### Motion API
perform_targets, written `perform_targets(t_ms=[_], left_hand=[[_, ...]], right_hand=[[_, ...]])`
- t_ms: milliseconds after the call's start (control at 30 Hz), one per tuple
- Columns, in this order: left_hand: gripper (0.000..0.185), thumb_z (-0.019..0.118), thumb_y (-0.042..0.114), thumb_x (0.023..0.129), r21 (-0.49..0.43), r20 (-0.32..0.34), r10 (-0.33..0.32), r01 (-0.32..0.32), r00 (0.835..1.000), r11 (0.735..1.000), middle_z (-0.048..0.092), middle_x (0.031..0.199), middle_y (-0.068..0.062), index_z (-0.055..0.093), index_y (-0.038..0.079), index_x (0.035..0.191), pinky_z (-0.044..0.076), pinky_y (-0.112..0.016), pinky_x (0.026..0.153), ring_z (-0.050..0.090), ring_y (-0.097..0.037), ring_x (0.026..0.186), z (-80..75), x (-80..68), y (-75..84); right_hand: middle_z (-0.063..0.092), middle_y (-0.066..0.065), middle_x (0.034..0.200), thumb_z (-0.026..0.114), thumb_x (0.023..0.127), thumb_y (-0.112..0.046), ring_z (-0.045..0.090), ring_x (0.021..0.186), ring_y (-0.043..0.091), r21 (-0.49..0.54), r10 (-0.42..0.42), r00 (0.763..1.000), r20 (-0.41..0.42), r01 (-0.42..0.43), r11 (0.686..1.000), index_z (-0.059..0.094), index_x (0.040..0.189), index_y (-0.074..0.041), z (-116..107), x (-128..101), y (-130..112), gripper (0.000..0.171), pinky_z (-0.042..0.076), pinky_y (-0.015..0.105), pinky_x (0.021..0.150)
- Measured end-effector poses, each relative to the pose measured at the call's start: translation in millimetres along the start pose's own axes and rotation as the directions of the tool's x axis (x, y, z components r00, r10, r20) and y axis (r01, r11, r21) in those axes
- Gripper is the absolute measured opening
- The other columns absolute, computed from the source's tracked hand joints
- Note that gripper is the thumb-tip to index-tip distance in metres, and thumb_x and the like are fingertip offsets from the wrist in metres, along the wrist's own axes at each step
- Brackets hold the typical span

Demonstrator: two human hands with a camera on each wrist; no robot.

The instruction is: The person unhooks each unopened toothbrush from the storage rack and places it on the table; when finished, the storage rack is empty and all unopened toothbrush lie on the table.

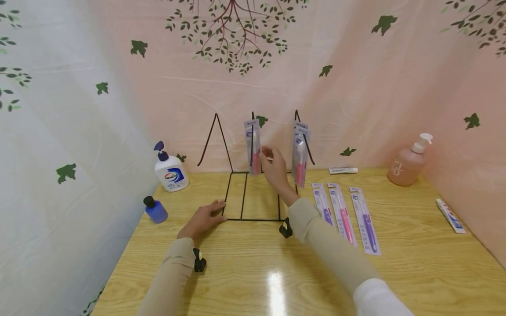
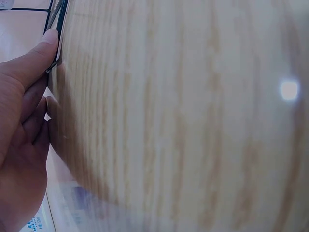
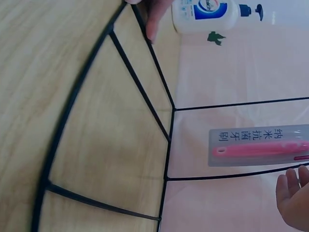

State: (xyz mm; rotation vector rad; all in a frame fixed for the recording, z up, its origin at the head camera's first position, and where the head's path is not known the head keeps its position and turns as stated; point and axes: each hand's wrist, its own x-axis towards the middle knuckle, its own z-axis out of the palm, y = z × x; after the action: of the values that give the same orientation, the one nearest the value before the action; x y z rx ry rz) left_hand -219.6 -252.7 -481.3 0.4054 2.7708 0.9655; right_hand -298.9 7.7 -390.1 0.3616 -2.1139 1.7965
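A black wire rack (image 1: 261, 220) stands on the table with three upright hook arms. My left hand (image 1: 203, 219) rests at its front left corner, thumb and fingers extended against the wire; the left wrist view shows the thumb (image 2: 41, 53) along it. On the middle arm hangs a packaged pink toothbrush (image 1: 253, 147), upright. My right hand (image 1: 274, 169) is beside that package's right edge, fingers loosely bent; in the right wrist view its fingertips (image 3: 288, 178) are right at the hook wire, below the package (image 3: 256, 147). More packaged toothbrushes (image 1: 300, 158) hang on the right arm.
Three packaged toothbrushes, one pink (image 1: 343, 213) between two purple, lie right of the rack. Toothpaste tubes (image 1: 343, 170) lie behind them and at the far right (image 1: 450, 216). A white pump bottle (image 1: 171, 173) and blue bottle (image 1: 156, 211) stand left, a pink pump bottle (image 1: 407, 164) right.
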Motion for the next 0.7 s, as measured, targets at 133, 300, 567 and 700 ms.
perform_targets(t_ms=[133, 300, 567, 700], left_hand=[[0.060, 0.064, 0.032, 0.092, -0.008, -0.008, -0.002, 0.002, 1.000, 1.000, 0.033, 0.154, -0.006, 0.043, 0.013, 0.145, 0.022, -0.055, 0.114, 0.024, -0.031, 0.144, 1.1, -0.2, -1.8], [0.060, 0.064, 0.033, 0.091, 0.001, -0.011, -0.002, 0.002, 1.000, 1.000, 0.033, 0.154, -0.006, 0.044, 0.014, 0.145, 0.023, -0.054, 0.115, 0.025, -0.031, 0.144, 2.2, 1.2, -3.8], [0.061, 0.064, 0.035, 0.091, 0.005, -0.010, -0.008, 0.008, 1.000, 1.000, 0.033, 0.155, -0.005, 0.044, 0.016, 0.145, 0.022, -0.055, 0.115, 0.025, -0.031, 0.144, 2.8, 2.7, -5.0], [0.061, 0.065, 0.033, 0.091, 0.007, -0.012, -0.009, 0.009, 1.000, 1.000, 0.034, 0.154, -0.004, 0.044, 0.015, 0.145, 0.023, -0.054, 0.115, 0.025, -0.030, 0.144, 2.7, 2.9, -5.0]], right_hand=[[0.060, 0.010, 0.119, 0.053, 0.099, -0.019, 0.058, 0.111, 0.025, -0.003, 0.020, 1.000, 0.012, -0.020, 1.000, 0.057, 0.124, -0.008, 2, 10, -2, 0.028, 0.049, 0.039, 0.097], [0.062, 0.010, 0.117, 0.053, 0.099, -0.018, 0.059, 0.107, 0.025, -0.011, 0.035, 0.999, 0.023, -0.035, 0.999, 0.058, 0.123, -0.010, 2, 16, -2, 0.026, 0.049, 0.039, 0.096], [0.063, 0.012, 0.105, 0.055, 0.098, -0.017, 0.059, 0.096, 0.023, 0.004, -0.001, 1.000, 0.018, 0.001, 1.000, 0.060, 0.118, -0.009, 1, 19, 6, 0.022, 0.051, 0.038, 0.090], [0.063, 0.012, 0.103, 0.055, 0.098, -0.017, 0.058, 0.092, 0.022, 0.009, -0.016, 1.000, 0.026, 0.016, 1.000, 0.060, 0.118, -0.008, 2, 19, 7, 0.022, 0.050, 0.035, 0.084]])
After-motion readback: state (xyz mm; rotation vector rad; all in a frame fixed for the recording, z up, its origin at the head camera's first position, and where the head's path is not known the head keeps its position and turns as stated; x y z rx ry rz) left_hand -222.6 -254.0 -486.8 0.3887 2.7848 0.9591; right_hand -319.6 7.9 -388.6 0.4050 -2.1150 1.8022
